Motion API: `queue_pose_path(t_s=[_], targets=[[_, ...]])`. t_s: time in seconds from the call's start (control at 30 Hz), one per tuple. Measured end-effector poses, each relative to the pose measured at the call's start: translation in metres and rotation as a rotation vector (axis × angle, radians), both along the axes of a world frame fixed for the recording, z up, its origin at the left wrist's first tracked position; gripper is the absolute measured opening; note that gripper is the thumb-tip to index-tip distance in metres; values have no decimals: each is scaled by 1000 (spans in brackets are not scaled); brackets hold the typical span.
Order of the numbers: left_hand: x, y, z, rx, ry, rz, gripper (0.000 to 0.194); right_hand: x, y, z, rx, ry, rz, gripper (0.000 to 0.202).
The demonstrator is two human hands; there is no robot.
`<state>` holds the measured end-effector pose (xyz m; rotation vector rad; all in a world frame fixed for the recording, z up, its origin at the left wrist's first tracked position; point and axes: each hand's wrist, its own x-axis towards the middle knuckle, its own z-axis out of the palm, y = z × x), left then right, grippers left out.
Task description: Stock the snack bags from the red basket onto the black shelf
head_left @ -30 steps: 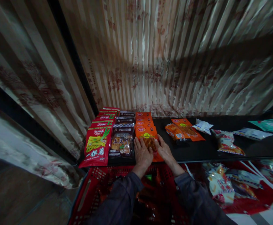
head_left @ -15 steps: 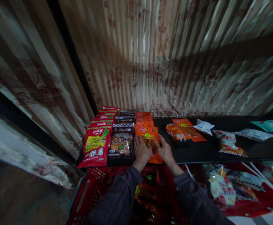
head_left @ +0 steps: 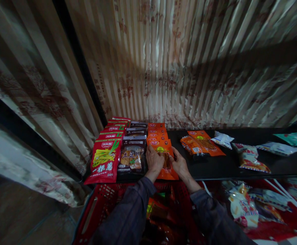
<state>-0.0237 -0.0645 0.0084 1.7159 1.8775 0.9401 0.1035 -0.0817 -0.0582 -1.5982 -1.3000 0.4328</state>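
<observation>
Our left hand point(head_left: 154, 160) and right hand point(head_left: 179, 165) hold the front orange packet point(head_left: 167, 164) by its sides, on the shelf point(head_left: 215, 168); we seem to be straightening it. Squaring it calls for light, even pressure. Black packets point(head_left: 132, 154) crowd our grip's left, red packets point(head_left: 105, 156) beyond; loose snack packets point(head_left: 207, 143) lie right, a red basket point(head_left: 118, 191) below.

On the shelf point(head_left: 209, 167), packet rows point(head_left: 132, 154) left, loose packets point(head_left: 250, 158) right; basket point(head_left: 112, 189) in front.

L hand point(head_left: 154, 159) & R hand point(head_left: 180, 165) fwd, fingers point(head_left: 176, 153) bent.
</observation>
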Motion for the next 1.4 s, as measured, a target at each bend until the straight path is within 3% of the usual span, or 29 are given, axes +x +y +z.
queue_pose_path(t_s=[0.4,0.77,1.2,1.4], targets=[[1,2,-13,-13,14,-13,64,7,5,4,-1,-156,73,53],[0,4,0,-29,10,3,58,6,6,2,-50,-141,60,52],[-1,9,1,-49,28,-25,62,0,0,3,-69,-128,20,50],[-1,3,-7,22,65,-36,61,-4,1,0,-51,-138,-1,49]])
